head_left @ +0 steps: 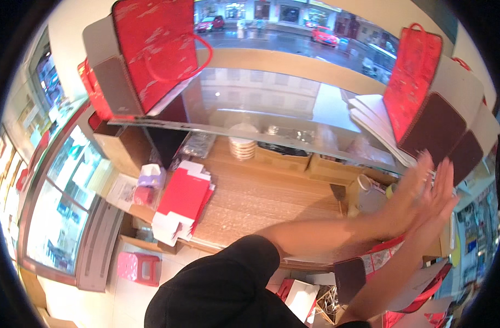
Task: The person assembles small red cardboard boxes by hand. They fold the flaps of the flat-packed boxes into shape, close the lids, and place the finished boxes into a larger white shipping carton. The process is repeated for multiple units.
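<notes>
Both my hands are raised together at the right, in front of a red gift bag (417, 82) with dark brown and grey panels standing on the glass shelf. My left hand (407, 203) reaches across from the left, fingers stretched upward. Beside it, touching or overlapping it, my right hand (439, 199) has its fingers straight and flat. Nothing shows in either hand. The fingertips are near the bag's dark brown panel (433, 126); whether they touch it I cannot tell. White flat sheets (373, 123) lie stacked beside the bag.
A glass shelf (255, 101) spans the wooden counter (261, 202). Another red bag (154, 49) stands at its left end. Flat red-and-white cartons (181, 197), stacked bowls (242, 147) and a white cup (364, 183) are below. A pink stool (139, 268) stands on the floor; more bags are at lower right.
</notes>
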`<state>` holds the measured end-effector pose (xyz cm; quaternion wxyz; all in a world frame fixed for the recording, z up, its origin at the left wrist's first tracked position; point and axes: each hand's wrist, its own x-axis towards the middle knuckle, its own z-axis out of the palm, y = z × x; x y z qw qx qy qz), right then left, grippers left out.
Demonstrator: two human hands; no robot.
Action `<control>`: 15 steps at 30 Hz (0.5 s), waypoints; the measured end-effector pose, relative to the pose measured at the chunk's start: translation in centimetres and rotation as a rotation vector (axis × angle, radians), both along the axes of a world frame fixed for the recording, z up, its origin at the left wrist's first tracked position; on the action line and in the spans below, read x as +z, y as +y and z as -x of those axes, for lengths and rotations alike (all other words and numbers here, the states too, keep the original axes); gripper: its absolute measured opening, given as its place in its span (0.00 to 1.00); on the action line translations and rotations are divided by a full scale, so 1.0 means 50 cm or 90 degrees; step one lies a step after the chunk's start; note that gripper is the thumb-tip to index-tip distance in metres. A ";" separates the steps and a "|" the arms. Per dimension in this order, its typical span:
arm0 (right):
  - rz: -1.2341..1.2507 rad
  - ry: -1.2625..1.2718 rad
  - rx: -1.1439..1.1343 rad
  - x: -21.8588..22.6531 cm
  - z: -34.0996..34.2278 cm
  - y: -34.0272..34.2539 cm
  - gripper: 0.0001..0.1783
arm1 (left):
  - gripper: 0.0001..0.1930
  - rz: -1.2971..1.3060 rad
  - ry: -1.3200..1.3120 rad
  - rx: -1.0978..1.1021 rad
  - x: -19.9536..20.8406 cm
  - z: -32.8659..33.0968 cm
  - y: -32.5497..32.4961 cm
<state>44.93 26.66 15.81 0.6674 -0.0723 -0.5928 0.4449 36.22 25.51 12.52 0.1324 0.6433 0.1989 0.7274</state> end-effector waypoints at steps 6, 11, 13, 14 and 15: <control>0.283 0.273 0.307 -0.208 0.122 -0.131 0.33 | 0.32 0.014 0.357 0.106 -0.188 0.111 -0.137; 0.353 0.440 0.697 -0.421 0.180 -0.276 0.38 | 0.30 -0.003 0.430 -0.025 -0.356 0.258 -0.177; 0.464 0.114 0.387 -0.436 0.214 -0.348 0.41 | 0.29 0.112 0.387 -0.096 -0.396 0.330 -0.215; 0.505 -0.043 0.224 -0.425 0.250 -0.384 0.43 | 0.27 0.199 0.339 -0.077 -0.427 0.359 -0.225; 0.428 -0.082 0.189 -0.408 0.288 -0.416 0.43 | 0.26 0.281 0.287 -0.059 -0.456 0.391 -0.232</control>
